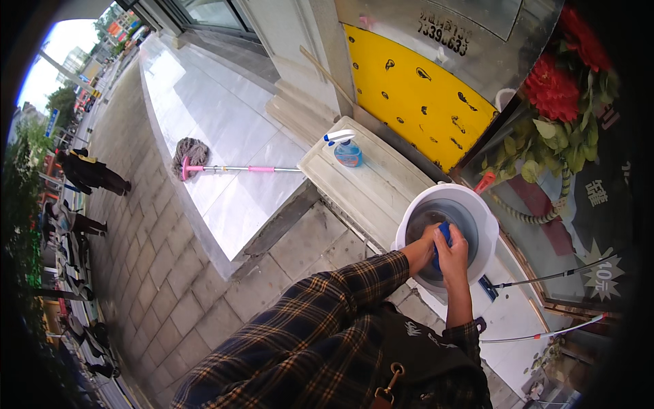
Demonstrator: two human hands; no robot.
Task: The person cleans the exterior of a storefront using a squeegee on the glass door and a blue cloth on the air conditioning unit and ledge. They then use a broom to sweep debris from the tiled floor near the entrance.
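A white plastic bucket (488, 225) holds greyish water, with both hands over its opening. My left hand (427, 241) and my right hand (453, 251) are closed together around a blue cloth (442, 235), bunched up between the palms. Fingers hide much of the cloth, and its lower end hangs towards the water. Beside the bucket, a spray bottle (348, 154) with blue liquid and a white trigger head stands on a pale ledge (378, 179).
A mop (191, 153) with a pink-and-silver handle lies across pale tiles (245, 204). A squeegee (489, 289) is right of the bucket, near the shop glass. Red artificial flowers (552, 89) hang by a yellow panel (403, 87). People (94, 171) are on the paving at left.
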